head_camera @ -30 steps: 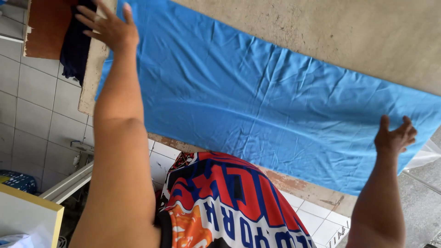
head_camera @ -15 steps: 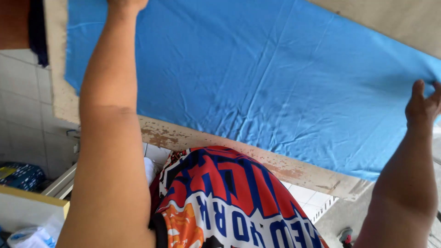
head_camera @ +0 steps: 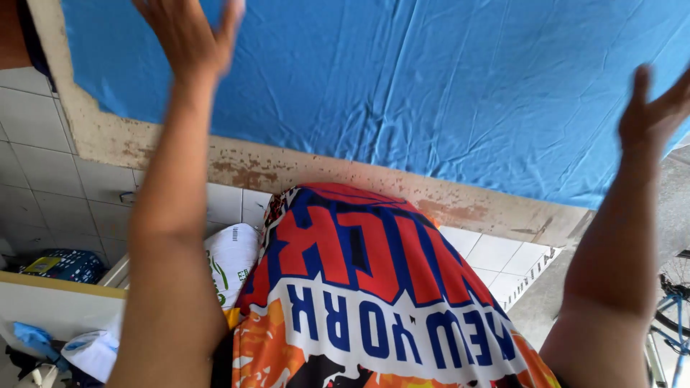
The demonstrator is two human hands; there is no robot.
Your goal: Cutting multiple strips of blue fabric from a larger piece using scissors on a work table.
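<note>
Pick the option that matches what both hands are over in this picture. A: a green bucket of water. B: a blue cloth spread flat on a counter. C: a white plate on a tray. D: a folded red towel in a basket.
B: the left hand and the right hand are both raised, fingers spread, over the blue cloth, which lies spread across the worn counter.

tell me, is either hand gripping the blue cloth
No, both the left hand and right hand are open with fingers spread above the blue cloth, not gripping it.

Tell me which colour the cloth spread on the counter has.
Plain bright blue cloth; head view.
</note>
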